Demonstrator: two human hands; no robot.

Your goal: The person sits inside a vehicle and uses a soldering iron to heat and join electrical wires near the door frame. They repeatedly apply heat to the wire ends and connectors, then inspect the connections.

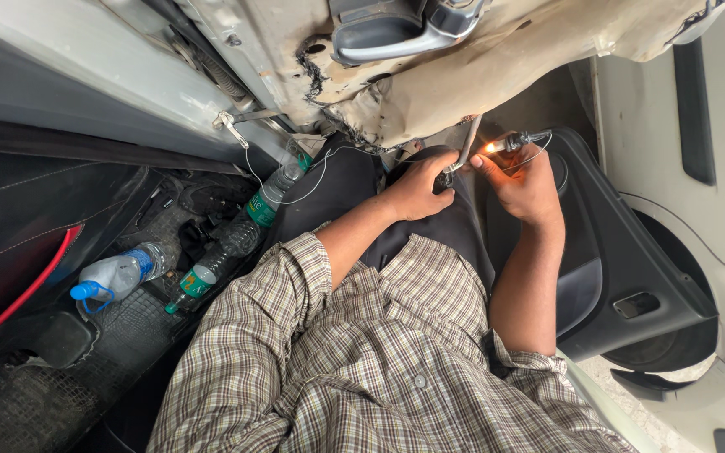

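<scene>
Lighter (520, 141), lit, sits at the top of the right hand (526, 183), pinched between thumb and fingers; a small orange flame (490, 148) shows at its left end. Flame stands just beside a pale cable (472, 141) that hangs down from the torn beige lining (497, 59) above. Left hand (417, 186), left of the lighter and near it, is closed on the lower end of that cable; what else its fingers grip cannot be told. A thin white wire (283, 195) loops away to the left of the lighter, up to a metal bracket (230, 126) on the grey body panel. A second thin wire loop (539, 155) curves round the right hand, just below the lighter.

Above and left of the lighter, a grey grab handle (396, 38) is fixed in the lining. Right of the lighter, a dark door trim panel (623, 268) leans, with a small rectangular recess low down.

Packages, all well left and below the lighter, on the black rubber floor mat (119, 327):
- clear bottle (274, 191), green cap, green label band;
- clear bottle (216, 260), green cap, green label band, lying in line below the first;
- crushed clear bottle (115, 277), blue cap, blue label band, farthest left.

Person wears a checked shirt (362, 352), sleeves rolled, and dark trousers.
</scene>
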